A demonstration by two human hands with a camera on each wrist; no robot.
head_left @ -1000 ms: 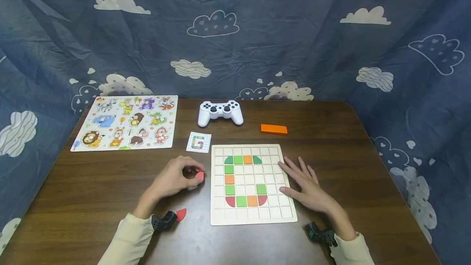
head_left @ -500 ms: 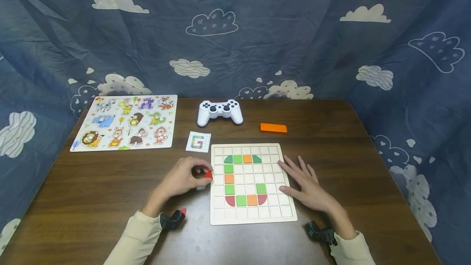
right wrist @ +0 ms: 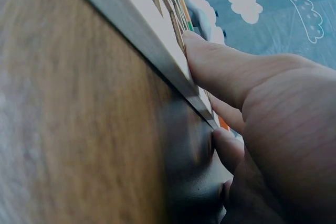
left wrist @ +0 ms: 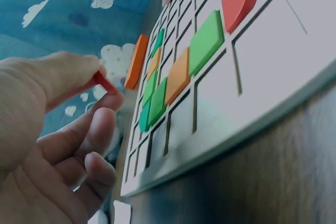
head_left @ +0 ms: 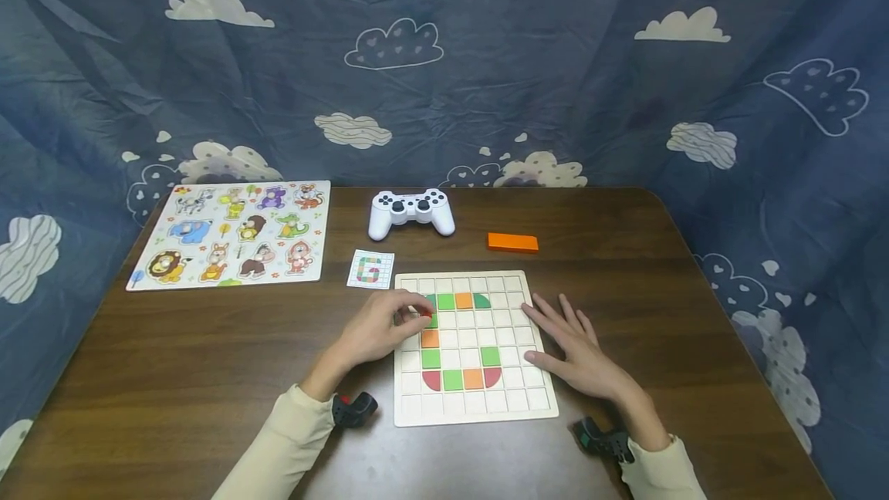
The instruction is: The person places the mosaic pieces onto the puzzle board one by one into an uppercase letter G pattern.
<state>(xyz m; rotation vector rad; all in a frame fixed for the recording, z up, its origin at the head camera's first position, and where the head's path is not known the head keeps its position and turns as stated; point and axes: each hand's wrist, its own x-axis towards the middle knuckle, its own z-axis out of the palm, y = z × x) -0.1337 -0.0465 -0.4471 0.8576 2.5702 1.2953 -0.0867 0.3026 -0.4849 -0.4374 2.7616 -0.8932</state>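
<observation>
My left hand (head_left: pixel 384 328) pinches a small red tile (left wrist: pixel 104 82) between thumb and forefinger, above the left part of a pale gridded wooden board (head_left: pixel 479 411). In the left wrist view the tile is held clear of the grid. Green, orange, dark green and red tiles sit in the board's cells, among them an orange tile (head_left: pixel 430 339) and a light green tile (head_left: pixel 489 356). The left fingers partly cover the upper-left tiles. My right hand (head_left: pixel 579 353) rests on the board's right edge with its fingers spread, thumb on the surface in the right wrist view.
A small pattern card (head_left: pixel 371 269) lies beyond the left hand. Farther back are an animal picture board (head_left: pixel 232 234), a white game controller (head_left: pixel 411 212) and an orange block (head_left: pixel 512 242). Another red piece (head_left: pixel 345 400) is mostly hidden by the left wrist camera.
My left hand has carried the red tile rightward and slightly away, from the table beside the board to over its left columns. The right hand stays on the board's edge.
</observation>
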